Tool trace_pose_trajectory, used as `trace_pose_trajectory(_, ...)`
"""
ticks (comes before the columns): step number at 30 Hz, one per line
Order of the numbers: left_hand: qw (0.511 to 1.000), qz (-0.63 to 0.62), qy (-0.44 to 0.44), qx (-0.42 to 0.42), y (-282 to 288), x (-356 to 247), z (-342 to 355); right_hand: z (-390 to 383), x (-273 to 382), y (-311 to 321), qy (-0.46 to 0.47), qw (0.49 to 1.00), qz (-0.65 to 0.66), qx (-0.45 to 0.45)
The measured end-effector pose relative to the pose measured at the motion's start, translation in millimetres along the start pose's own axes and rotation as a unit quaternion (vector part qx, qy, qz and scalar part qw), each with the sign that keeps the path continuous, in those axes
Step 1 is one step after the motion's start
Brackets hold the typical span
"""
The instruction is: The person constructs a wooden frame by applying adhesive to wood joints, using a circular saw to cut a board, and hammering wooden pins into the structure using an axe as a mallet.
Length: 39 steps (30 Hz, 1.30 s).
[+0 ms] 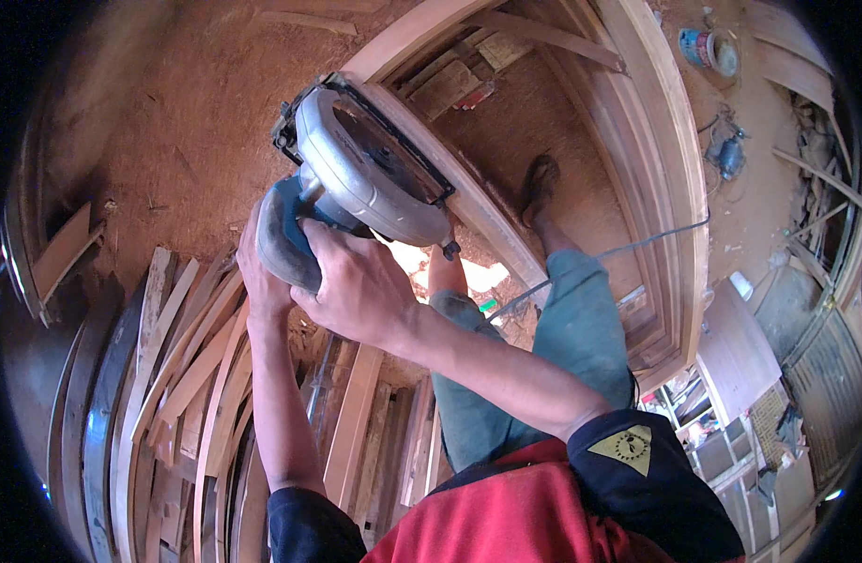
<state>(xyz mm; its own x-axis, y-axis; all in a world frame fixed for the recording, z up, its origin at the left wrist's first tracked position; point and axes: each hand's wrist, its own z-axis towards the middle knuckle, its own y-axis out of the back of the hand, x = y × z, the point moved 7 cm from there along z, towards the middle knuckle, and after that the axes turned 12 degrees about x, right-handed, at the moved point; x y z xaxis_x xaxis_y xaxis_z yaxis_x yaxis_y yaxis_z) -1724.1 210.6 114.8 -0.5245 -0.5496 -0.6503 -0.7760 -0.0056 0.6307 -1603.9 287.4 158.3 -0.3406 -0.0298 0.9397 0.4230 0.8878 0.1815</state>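
Observation:
Both my hands grip a circular saw (351, 159) with a silver blade guard and a blue and grey body. My left hand (256, 258) wraps the outer side of its rear handle (288, 239), with most of the fingers hidden behind it. My right hand (360, 286) closes over the same handle from the right. The saw sits tilted at the near-left rail of a wooden frame (492, 230), its base along the wood. The guard hides the blade's cutting edge, so I cannot tell whether it touches the rail.
A power cable (628, 249) runs across my legs and the frame. My foot (541, 188) stands inside the frame. Long wooden strips (191, 375) lie stacked at the lower left. On the right are a paint bucket (708, 52), a blue power tool (729, 155) and scrap wood (816, 178).

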Motion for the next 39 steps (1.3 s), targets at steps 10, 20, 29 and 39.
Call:
trace_pose_trajectory(10,1.0,-0.012,0.005,-0.015,2.3,12.9,-1.3,6.4,-0.5,-2.9,-0.01,0.999,-0.011,0.031)
trace_pose_trajectory(20,0.998,-0.062,0.021,0.023,1.5,20.6,2.4,10.9,-1.4,-5.6,-0.028,0.998,-0.002,0.06)
trace_pose_trajectory(29,0.999,-0.032,0.021,0.01,8.2,26.7,7.2,17.3,2.2,-4.6,-0.004,0.999,-0.012,0.029)
trace_pose_trajectory(39,0.999,-0.04,0.019,0.007,12.9,25.2,12.2,22.4,3.9,-6.1,-0.006,0.999,-0.027,0.019)
